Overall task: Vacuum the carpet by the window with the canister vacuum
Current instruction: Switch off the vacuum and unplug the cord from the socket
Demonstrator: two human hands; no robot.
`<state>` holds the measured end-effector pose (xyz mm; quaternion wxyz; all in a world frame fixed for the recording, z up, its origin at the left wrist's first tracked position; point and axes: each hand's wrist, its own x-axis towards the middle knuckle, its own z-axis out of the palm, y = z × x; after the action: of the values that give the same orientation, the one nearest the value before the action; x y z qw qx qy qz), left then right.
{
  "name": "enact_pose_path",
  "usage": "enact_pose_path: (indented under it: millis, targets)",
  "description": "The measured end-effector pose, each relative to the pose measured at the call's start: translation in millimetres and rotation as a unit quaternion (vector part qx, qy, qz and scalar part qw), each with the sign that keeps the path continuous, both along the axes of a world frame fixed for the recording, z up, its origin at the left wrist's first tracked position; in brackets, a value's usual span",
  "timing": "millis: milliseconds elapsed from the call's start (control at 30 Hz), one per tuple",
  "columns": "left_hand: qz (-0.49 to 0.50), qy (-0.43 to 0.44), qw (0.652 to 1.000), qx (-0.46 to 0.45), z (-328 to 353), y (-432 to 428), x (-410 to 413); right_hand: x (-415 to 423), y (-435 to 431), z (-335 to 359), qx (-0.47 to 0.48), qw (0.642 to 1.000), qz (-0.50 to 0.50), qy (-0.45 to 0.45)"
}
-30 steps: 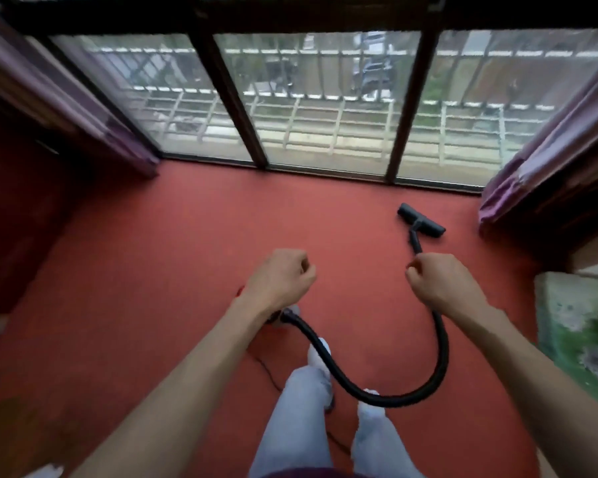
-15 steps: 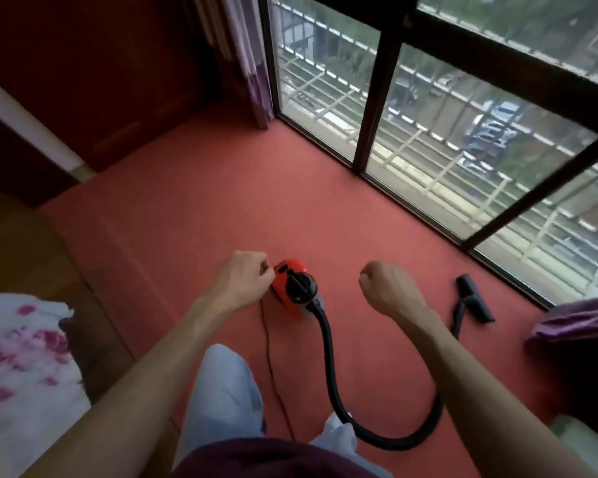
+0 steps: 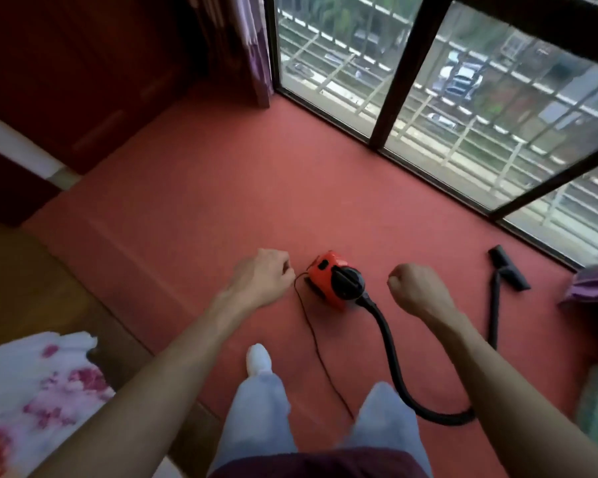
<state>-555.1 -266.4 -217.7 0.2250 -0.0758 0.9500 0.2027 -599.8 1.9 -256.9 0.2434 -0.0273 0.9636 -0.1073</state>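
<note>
Seen from above by a head-worn camera, a person's two bare arms reach forward over a red carpet (image 3: pixel 194 188). The left hand (image 3: pixel 261 278) sits just left of a small red and black canister vacuum (image 3: pixel 335 280), with fingers curled and the fingertips pinched together right where a thin black power cord (image 3: pixel 316 346) leaves the vacuum; the hand seems to grip the cord, though the contact is too small to tell for sure. The right hand (image 3: pixel 415 290) is closed in a loose fist just right of the vacuum and above the carpet, holding nothing that can be seen. The vacuum stands on the carpet between the two hands. A thick black hose (image 3: pixel 392 353) comes out of the vacuum's right side, curves toward the person and passes under the right forearm. To the right of the vacuum, apart from it, the black floor nozzle (image 3: pixel 508 271) lies flat on the carpet close to the window (image 3: pixel 463 98). The cord trails from the vacuum back toward the person's legs, in pale trousers (image 3: pixel 259 408), with a white-socked foot (image 3: pixel 258 358) on the carpet. Behind the vacuum, the dark-framed window shows white railings outside. A purple curtain (image 3: pixel 252 46) hangs far behind and to the left of the vacuum. A white cloth with pink flowers (image 3: pixel 35 391) lies far left of the vacuum.
</note>
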Motion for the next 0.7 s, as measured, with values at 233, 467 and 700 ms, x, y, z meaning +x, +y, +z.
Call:
enact_pose_path:
  millis: [233,467,700]
  targets:
    - [-0.071,-0.008,0.997,-0.015,1,-52,-60,-6,-53,-6,0.005,0.996,-0.076,-0.041]
    - [-0.154,-0.031,0.986,-0.053,-21,-43,-125,-51,-60,-30,0.007,0.989,-0.134,-0.063]
    - [-0.238,-0.047,0.969,-0.052,-61,-10,-199,-96,-54,-73,0.008,0.982,-0.178,-0.062]
